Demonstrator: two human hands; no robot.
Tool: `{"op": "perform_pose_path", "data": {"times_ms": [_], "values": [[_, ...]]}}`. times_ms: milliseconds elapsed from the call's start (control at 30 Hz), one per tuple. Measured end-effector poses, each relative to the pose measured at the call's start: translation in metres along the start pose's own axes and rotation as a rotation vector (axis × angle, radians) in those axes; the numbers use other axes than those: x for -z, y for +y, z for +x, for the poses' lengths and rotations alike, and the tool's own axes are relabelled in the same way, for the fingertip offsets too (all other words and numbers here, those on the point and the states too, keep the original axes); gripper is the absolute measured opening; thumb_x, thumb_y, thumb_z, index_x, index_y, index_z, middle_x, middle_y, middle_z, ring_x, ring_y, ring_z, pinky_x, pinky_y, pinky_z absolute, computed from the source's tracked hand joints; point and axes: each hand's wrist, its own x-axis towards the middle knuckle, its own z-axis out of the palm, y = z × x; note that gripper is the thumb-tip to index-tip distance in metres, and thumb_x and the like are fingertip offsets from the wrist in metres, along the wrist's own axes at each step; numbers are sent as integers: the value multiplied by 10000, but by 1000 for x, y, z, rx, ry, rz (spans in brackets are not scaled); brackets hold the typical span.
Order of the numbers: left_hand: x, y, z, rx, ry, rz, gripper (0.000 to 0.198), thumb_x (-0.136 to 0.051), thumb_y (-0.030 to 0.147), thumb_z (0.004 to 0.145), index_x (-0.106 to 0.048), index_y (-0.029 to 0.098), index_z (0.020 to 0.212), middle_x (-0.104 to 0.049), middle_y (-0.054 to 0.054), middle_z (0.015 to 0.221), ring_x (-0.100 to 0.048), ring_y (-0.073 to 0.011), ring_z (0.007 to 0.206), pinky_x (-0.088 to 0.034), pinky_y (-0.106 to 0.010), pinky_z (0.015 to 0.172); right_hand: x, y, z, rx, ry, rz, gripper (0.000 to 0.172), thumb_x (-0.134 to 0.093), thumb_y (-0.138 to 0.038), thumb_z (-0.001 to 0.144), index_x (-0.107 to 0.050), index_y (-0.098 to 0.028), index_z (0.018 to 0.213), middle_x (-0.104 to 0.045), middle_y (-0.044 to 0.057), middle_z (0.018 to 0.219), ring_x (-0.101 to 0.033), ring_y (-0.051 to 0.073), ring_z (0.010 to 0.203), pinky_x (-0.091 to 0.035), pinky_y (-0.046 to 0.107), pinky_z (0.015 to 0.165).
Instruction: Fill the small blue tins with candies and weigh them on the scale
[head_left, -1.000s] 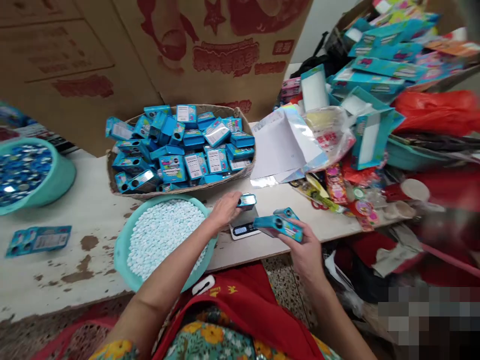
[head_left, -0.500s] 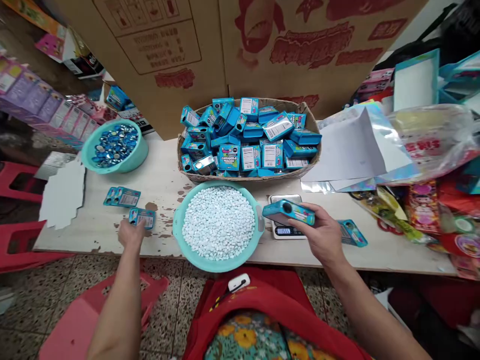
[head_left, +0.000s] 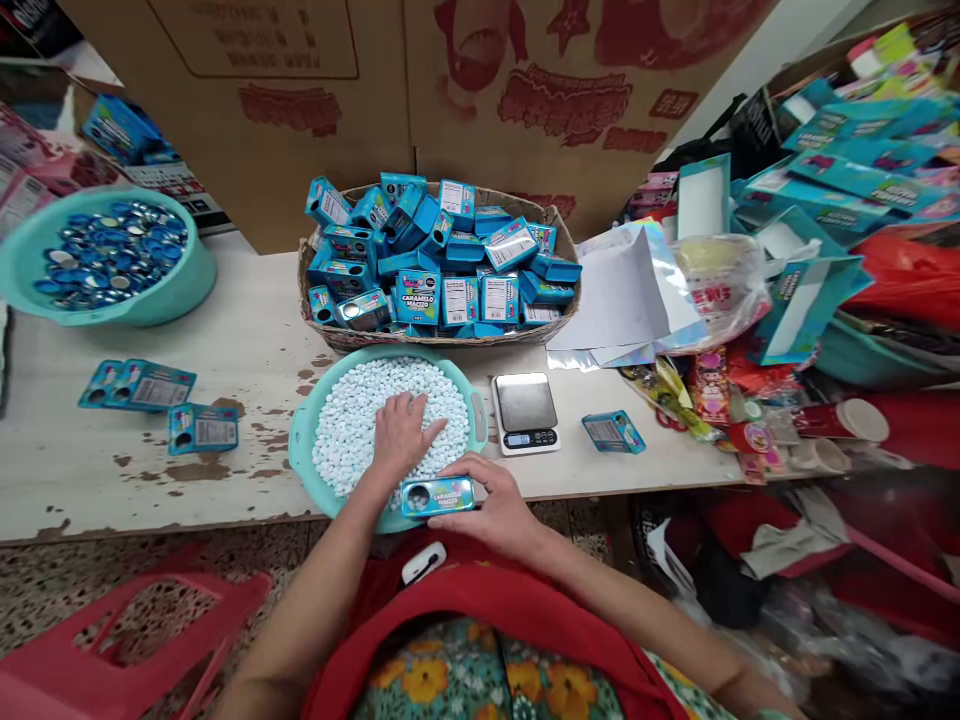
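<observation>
A worn white table [head_left: 251,330], with the things we find resting on it.
From left to right we see a green bowl of shiny blue pieces [head_left: 176,290], three small blue boxes [head_left: 202,430], a cardboard tray [head_left: 442,342] with a green bowl of white sweets [head_left: 302,440] just before it, a scale [head_left: 527,405], a lone blue box [head_left: 613,432] and, behind that, sheets of paper [head_left: 600,295].

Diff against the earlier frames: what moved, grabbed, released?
The left hand let go of a blue box beside the overlapping pair and swung right onto the white pieces. The right hand, still holding one box, moved left from the scale to the near side of the basin; a second box it held earlier lies right of the scale. The basin and filled carton stayed put.
</observation>
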Motion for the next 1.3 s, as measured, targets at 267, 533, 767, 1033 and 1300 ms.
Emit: {"op": "perform_pose_path", "data": {"times_ms": [267,533,767,1033,1300], "values": [[4,-21,11,382,108,-388,273,-480,426,842,-542,187,725,-553,-41,680,-530,-183,693,-392,-277,643,21,15,6,-89,245,-76,360,-802,-390,640,-660,-215,921,-620,15,876,-594,189,811,-473,296,742],[87,30,11,531,349,-1681,219,-525,363,762,-412,193,683,-377,46,567,-395,-80,455,-297,-197,406,7,7,37,82,220,-267,294,-749,-325,722,-626,-220,967,-615,35,899,-595,213,865,-464,312,758],[90,49,10,458,590,-1584,266,-604,330,791,-455,170,640,-431,46,553,-446,-73,475,-429,-212,512,-10,-1,54,107,117,-439,310,-757,-237,695,-622,-198,972,-626,43,882,-603,224,843,-468,309,724],[82,60,14,446,586,-1561,326,-603,393,827,-449,168,649,-409,55,510,-388,-61,422,-338,-184,406,-1,-1,55,148,93,-496,299,-747,-207,697,-615,-189,965,-635,48,897,-596,227,879,-463,313,753],[92,63,22,461,503,-1669,295,-630,423,796,-479,174,744,-340,75,517,-296,-44,385,-224,-165,348,8,6,56,101,143,-323,350,-787,-236,657,-627,-208,967,-634,35,912,-594,218,883,-463,318,770]]}}
